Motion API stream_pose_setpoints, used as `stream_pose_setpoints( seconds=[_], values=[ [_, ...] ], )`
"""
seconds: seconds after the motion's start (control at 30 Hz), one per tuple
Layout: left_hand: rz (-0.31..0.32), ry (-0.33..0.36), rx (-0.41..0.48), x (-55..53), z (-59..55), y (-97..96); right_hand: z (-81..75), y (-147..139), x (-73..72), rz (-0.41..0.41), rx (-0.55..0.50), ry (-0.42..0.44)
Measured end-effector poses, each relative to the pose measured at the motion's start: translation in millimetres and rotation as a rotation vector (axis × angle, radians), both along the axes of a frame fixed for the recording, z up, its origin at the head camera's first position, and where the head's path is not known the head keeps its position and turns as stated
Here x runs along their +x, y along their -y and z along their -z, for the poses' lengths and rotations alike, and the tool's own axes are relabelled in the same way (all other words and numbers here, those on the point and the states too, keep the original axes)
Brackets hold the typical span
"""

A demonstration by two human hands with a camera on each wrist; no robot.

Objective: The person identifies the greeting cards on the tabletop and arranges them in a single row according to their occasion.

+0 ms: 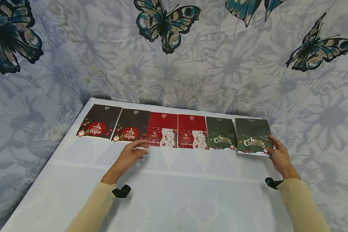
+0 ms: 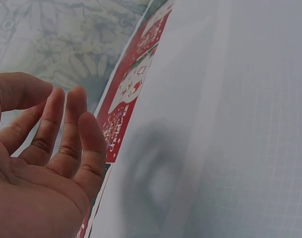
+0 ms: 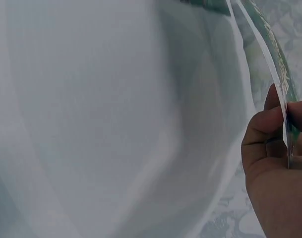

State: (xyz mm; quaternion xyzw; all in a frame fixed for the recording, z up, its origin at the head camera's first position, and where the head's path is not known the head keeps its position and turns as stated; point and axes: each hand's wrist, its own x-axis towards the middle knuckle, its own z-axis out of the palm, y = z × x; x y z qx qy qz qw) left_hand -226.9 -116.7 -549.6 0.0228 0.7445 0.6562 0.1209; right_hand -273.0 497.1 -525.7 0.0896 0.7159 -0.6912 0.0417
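A green Christmas card at the right end of the row is pinched at its right edge by my right hand. In the right wrist view the thumb and fingers of my right hand grip the bent card, lifted off the table. My left hand hovers by the lower edge of a red Christmas card. Its fingers curve loosely around nothing, and its shadow falls on the table. Another red card and a second green card lie between the hands.
Two dark Christmas cards with red round designs lie at the row's left end. The row runs along the back edge of a white-covered table. Behind stands a floral backdrop with printed butterflies. A black strap device is on the left wrist.
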Motion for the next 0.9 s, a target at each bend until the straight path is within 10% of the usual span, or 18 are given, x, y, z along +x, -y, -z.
stream_pose_setpoints(
  seconds=[0.43, 0.9],
  values=[
    [0.003, 0.011, -0.015, 4.2, -0.2, 9.5, -3.2, -19.5, -25.2, -0.030, 0.574, 0.107],
    [-0.004, 0.021, -0.025, 4.7, 5.1, 12.8, -1.7, -12.4, -32.3, 0.110, 0.829, 0.082]
  ],
)
